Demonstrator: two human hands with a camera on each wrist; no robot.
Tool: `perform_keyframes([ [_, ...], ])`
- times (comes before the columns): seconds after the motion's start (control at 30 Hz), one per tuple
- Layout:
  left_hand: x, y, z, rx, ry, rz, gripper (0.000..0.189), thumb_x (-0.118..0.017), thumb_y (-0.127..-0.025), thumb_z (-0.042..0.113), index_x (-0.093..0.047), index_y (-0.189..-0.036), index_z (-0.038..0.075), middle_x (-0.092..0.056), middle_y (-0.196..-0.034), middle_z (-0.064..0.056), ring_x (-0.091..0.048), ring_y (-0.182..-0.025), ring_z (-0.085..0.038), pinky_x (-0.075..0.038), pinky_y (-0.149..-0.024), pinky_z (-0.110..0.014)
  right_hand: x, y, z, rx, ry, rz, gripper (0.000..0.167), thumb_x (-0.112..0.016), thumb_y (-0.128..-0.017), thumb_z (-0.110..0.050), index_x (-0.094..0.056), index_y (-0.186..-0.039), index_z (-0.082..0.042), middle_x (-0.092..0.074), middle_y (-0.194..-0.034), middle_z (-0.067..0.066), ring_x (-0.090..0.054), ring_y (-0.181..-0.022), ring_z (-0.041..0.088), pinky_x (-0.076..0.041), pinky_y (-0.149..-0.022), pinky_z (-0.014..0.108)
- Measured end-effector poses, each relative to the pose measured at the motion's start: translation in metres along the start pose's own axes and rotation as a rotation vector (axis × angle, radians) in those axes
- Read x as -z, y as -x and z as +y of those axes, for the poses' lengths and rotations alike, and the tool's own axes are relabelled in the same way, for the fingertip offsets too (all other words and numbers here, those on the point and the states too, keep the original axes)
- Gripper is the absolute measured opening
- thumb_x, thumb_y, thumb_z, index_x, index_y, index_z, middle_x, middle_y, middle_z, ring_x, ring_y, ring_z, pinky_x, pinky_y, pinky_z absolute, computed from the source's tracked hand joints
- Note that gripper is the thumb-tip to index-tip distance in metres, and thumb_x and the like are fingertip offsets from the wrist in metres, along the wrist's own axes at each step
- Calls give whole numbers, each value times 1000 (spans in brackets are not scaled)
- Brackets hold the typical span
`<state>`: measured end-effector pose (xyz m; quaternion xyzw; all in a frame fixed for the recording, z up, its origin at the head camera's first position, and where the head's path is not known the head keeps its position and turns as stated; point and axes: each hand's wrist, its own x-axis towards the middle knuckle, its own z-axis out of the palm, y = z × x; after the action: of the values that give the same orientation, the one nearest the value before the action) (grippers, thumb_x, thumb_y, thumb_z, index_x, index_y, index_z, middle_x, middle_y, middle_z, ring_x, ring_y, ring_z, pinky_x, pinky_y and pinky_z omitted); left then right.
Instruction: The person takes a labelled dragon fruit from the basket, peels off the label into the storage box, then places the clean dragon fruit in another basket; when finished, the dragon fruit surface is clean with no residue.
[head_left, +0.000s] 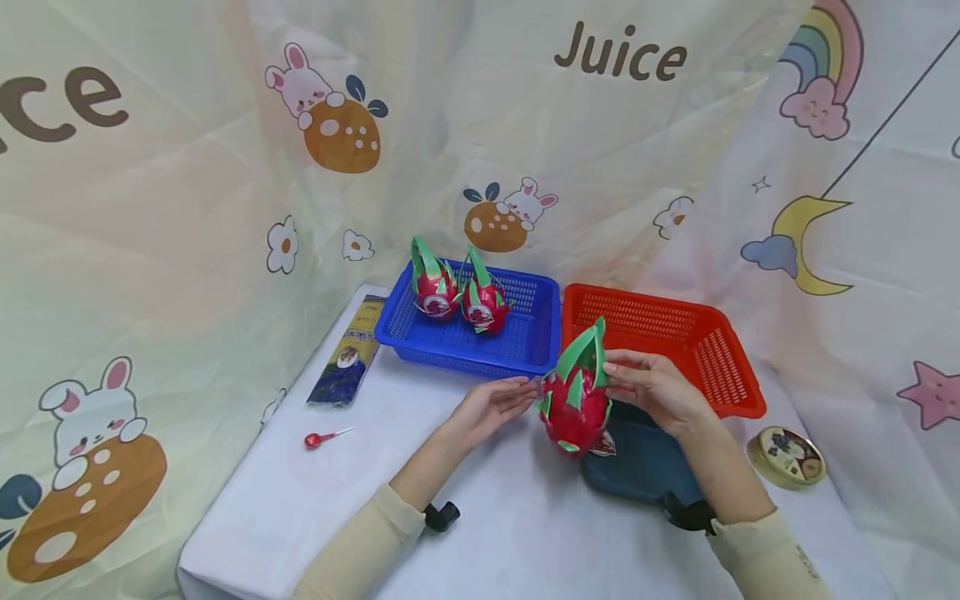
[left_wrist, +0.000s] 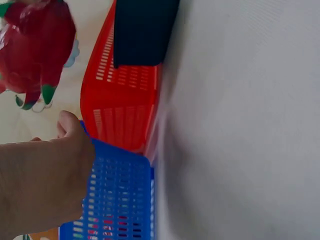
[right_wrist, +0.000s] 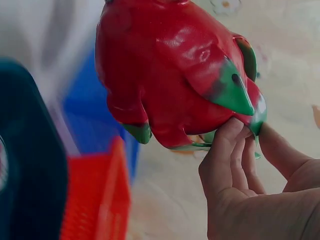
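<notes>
A red dragon fruit (head_left: 573,412) with long green leaves hangs above the front edge of the dark teal tray (head_left: 637,479). My right hand (head_left: 663,392) pinches it by a green leaf; the right wrist view shows thumb and fingers (right_wrist: 222,155) closing on the leaf's end. On its other side my left hand (head_left: 487,408) is held out with fingers extended, close to the fruit; contact cannot be told. The left wrist view has the fruit (left_wrist: 37,50) above that hand. Two similar dragon fruits (head_left: 437,292) (head_left: 484,307) lie in the blue basket (head_left: 536,304).
Right of the blue basket stands a red basket (head_left: 720,362), behind the tray. A small red-and-white label (head_left: 603,444) shows at the tray. A round tin (head_left: 787,457) sits at the right, with a dark-and-gold packet (head_left: 348,350) and a red lollipop (head_left: 315,439) at the left.
</notes>
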<state>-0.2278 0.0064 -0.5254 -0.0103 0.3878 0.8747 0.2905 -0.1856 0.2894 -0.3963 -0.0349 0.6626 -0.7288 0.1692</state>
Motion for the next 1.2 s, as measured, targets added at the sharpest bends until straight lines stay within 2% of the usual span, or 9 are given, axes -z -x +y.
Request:
perform_keyframes([
  [0.17,-10,-12,-6,29,-6,-54,47,-47,-109,8,-43,-152,-12,-47,-155,-29,-48,-143,-40,-39,-120,-45,20,-6,-28,17,-26,35,21,-61,-106,-10,-79,-113,-16,-79,-101,1,-76,-91,16,-62,-88,32],
  [0.3,-15,-22,-13,60,43,-83,49,-43,-110,8,-36,-154,-13,-40,-158,-32,-42,-147,-42,-33,-123,-48,34,-17,-41,1,-27,67,21,-61,-106,-11,-80,-114,-15,-80,-102,1,-76,-91,16,-62,-87,31],
  [0.43,-21,-28,-18,80,96,-88,51,-44,-109,11,-37,-153,-13,-40,-158,-32,-41,-147,-42,-31,-124,-49,45,-29,-48,-6,-32,101,18,-63,-105,-14,-79,-112,-16,-79,-102,0,-76,-92,15,-62,-88,30],
  [0.7,-32,-36,-23,70,209,-57,50,-50,-104,14,-48,-147,-12,-51,-151,-28,-48,-143,-41,-37,-121,-46,64,-58,-55,-28,-19,166,26,-66,-104,-20,-72,-127,-10,-78,-104,-2,-74,-92,13,-61,-87,27],
  [0.93,-44,-44,-29,40,300,-23,54,-53,-100,14,-47,-145,-14,-49,-151,-31,-50,-140,-45,-40,-119,-47,80,-89,-57,-116,-8,216,26,-64,-105,-21,-65,-129,-10,-76,-101,-5,-70,-95,12,-60,-86,25],
  [1.07,-47,-46,-36,25,324,-12,53,-52,-98,14,-48,-143,-15,-52,-148,-31,-50,-139,-45,-40,-118,-48,90,-101,-51,-131,-15,241,23,-64,-104,-18,-68,-125,-9,-77,-99,-4,-71,-94,12,-60,-88,27],
  [1.2,-48,-50,-41,23,337,-28,52,-53,-97,14,-49,-141,-13,-53,-147,-30,-51,-139,-45,-40,-119,-48,100,-109,-44,-162,-54,266,20,-64,-104,-17,-70,-123,-10,-76,-102,-3,-68,-101,14,-60,-92,28],
])
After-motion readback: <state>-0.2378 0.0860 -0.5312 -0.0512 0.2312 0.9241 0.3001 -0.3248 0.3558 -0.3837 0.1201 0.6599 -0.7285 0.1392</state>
